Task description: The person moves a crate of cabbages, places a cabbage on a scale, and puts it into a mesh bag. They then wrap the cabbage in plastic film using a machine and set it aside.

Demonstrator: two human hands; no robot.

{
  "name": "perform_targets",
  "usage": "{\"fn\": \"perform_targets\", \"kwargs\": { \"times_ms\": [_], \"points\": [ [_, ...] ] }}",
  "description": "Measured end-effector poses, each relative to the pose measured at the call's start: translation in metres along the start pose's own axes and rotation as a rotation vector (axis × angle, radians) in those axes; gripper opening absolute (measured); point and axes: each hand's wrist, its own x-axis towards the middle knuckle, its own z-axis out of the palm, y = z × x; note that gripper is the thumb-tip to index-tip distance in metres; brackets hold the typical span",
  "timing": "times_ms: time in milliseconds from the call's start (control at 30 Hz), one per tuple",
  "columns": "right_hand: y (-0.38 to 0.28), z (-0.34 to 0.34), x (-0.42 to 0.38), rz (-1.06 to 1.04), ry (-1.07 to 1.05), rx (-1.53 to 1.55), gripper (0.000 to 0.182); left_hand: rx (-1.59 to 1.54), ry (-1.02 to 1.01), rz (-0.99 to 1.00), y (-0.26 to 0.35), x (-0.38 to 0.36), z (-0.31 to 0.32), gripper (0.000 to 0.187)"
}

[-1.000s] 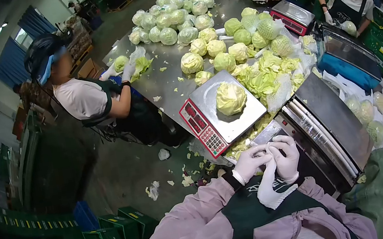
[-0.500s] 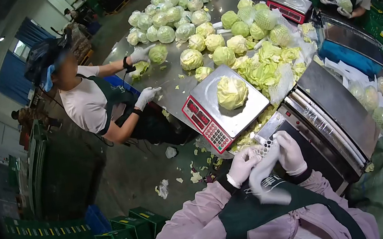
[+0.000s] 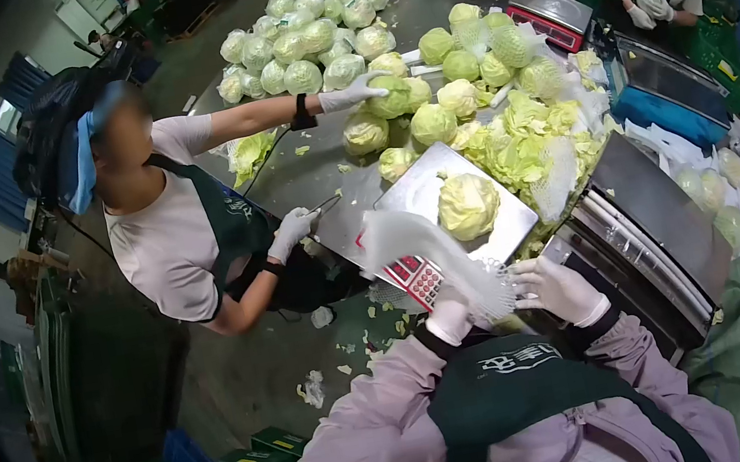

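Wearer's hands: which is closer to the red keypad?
Left. The left hand is just below the keypad; the right hand is farther off, beyond the white mesh sleeve.

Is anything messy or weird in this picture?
Yes, the floor looks messy. Leaf scraps and a crumpled pale piece lie there beside the metal table. That looks odd because the leafy heads are up on the table. The head on the scale seems fine.

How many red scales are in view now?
2: the near scale, bearing a leafy head and partly hidden by the mesh sleeve; the far scale, by the table's right edge. Others may be hidden.
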Motion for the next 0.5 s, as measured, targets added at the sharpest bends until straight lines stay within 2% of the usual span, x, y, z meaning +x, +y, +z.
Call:
{"fn": "perform_targets", "kwargs": {
  "times_ms": [33, 67, 100, 133, 167, 200, 233, 300, 333, 367, 433, 500],
  "points": [
    [0.007, 0.004, 0.011, 0.055, 0.035, -0.027, 0.036, 0.296, -0.069, 0.188, 0.01, -0.004, 0.012, 0.016],
    [0.007, 0.007, 0.018, 0.027, -0.008, -0.008, 0.035, 0.778, -0.114, 0.303, -0.009, 0.018, -0.015, 0.006],
    [0.01, 0.029, 0.02, 0.055, 0.084, -0.187, 0.029, 1.262, -0.157, 0.414, -0.025, 0.038, -0.042, 0.006],
    [0.011, 0.023, 0.027, 0.035, 0.073, -0.355, 0.026, 0.399, 0.022, 0.222, 0.009, 0.011, 0.011, 0.018],
    [0.012, 0.017, 0.034, 0.016, 0.06, -0.523, 0.023, 0.586, 0.042, 0.189, 0.027, 0.006, 0.015, 0.011],
    [0.008, 0.037, 0.034, 0.011, 0.347, -0.736, 0.02, 0.507, 0.003, 0.154, 0.031, 0.008, 0.01, 0.008],
    [0.004, 0.024, 0.038, -0.359, 0.121, -0.999, 0.018, 0.43, -0.035, 0.12, 0.034, 0.011, 0.005, 0.007],
    [0.002, 0.023, 0.048, -0.238, 0.094, 0.074, 0.019, 0.337, -0.067, 0.06, 0.028, 0.019, 0.0, 0.014],
    [-0.011, 0.035, 0.044, -0.251, 0.054, 0.013, 0.023, 0.245, -0.103, -0.003, 0.025, 0.021, -0.003, 0.022],
    [-0.014, 0.037, 0.045, -0.253, 0.05, 0.008, 0.023, 0.475, -0.402, -0.028, 0.027, 0.011, -0.016, 0.035],
    [-0.016, 0.037, 0.045, -0.142, 0.093, 0.114, 0.026, 0.381, -0.627, -0.36, 0.055, -0.002, 0.003, 0.025],
    [-0.01, 0.029, 0.038, -0.09, 0.056, 0.155, 0.03, 0.504, -0.596, -0.428, 0.059, 0.001, 0.009, 0.03]
  ]
}}
